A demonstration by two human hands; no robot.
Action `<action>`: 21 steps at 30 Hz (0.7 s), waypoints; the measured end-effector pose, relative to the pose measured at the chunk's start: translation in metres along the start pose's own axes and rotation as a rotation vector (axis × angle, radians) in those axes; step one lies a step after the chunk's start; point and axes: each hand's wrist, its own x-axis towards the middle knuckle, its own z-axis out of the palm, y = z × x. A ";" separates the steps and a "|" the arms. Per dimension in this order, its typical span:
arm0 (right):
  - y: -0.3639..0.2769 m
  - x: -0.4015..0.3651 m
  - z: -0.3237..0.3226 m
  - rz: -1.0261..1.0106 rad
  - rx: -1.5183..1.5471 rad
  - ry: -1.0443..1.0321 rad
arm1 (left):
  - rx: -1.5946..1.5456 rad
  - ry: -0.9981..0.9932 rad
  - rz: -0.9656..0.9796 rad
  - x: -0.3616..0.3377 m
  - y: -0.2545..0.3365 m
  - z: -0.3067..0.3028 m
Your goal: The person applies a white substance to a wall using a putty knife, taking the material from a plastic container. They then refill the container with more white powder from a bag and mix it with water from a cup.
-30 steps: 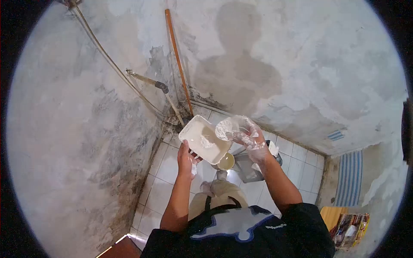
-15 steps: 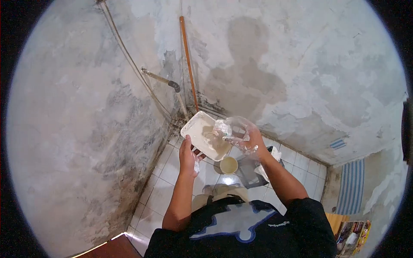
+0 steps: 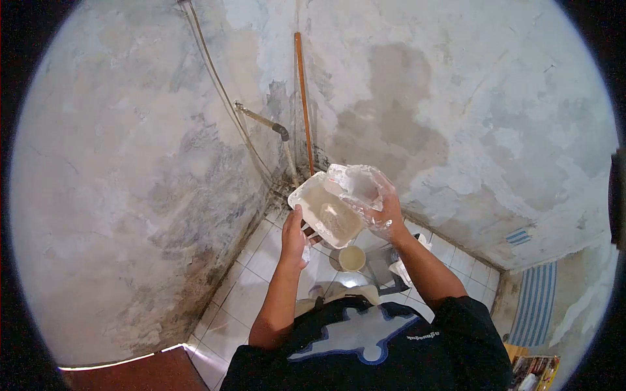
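My left hand grips the lower left edge of a white rectangular tub, thumb over the rim and fingers underneath. Inside lie a pale wet mix and a lumpy whitish heap. My right hand is closed around clear, white-smeared plastic, tilted over the tub's upper right side. Whether that plastic is a bag or a stiff container I cannot make out. White residue coats both hands.
Below the tub, a round yellowish container stands on the white tiled floor. A dark crate-like object is beside it. An orange pipe leans in the corner, near a wall pipe. Blue-striped cloth hangs at right.
My right hand has turned the clear plastic up and over the tub's edge. A whitish heap now shows more plainly in the tub. The whole view has shifted slightly.
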 end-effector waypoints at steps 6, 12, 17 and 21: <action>0.011 0.017 -0.008 -0.241 -0.420 -0.429 | 0.013 -0.018 -0.018 0.003 0.000 0.001; 0.033 0.012 -0.006 -0.150 -0.390 -0.209 | 0.015 -0.022 -0.027 0.001 -0.001 0.000; 0.001 0.010 -0.006 -0.014 -0.140 -0.155 | -0.040 -0.029 -0.028 0.007 -0.004 -0.014; 0.010 0.011 -0.004 0.101 -0.001 -0.131 | -0.050 0.026 -0.026 0.008 0.001 -0.012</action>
